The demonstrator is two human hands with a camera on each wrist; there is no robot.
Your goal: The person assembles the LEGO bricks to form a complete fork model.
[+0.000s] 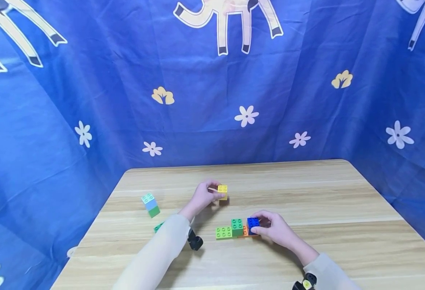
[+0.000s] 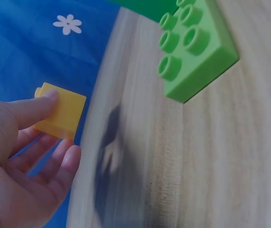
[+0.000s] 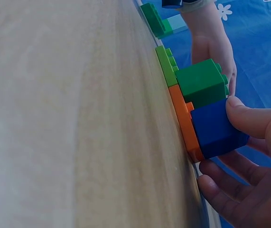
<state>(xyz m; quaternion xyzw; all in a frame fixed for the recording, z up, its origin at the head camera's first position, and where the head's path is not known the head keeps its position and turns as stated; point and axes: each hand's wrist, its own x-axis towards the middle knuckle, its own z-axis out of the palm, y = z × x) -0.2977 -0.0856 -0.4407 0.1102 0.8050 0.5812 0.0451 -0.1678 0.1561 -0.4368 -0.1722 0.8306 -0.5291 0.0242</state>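
My left hand (image 1: 204, 196) pinches a yellow toy brick (image 1: 222, 192) between thumb and fingers, raised over the table with its shadow beneath. In the left wrist view the thumb presses one flat face of that yellow brick (image 2: 64, 111). With thumb and fingers, my right hand (image 1: 273, 228) grips a dark blue brick (image 1: 253, 225) at the right end of a low row. Under the blue brick lies a flat orange brick (image 3: 182, 121). A green brick (image 1: 237, 227) stands left of the blue one, across the orange and a flat light green brick (image 1: 223, 233).
A stack of light blue, blue and green bricks (image 1: 150, 205) stands on the left of the wooden table (image 1: 306, 189). Another green brick (image 1: 158, 227) is partly hidden behind the left sleeve. Blue patterned cloth (image 1: 205, 133) hangs behind the table and at its sides.
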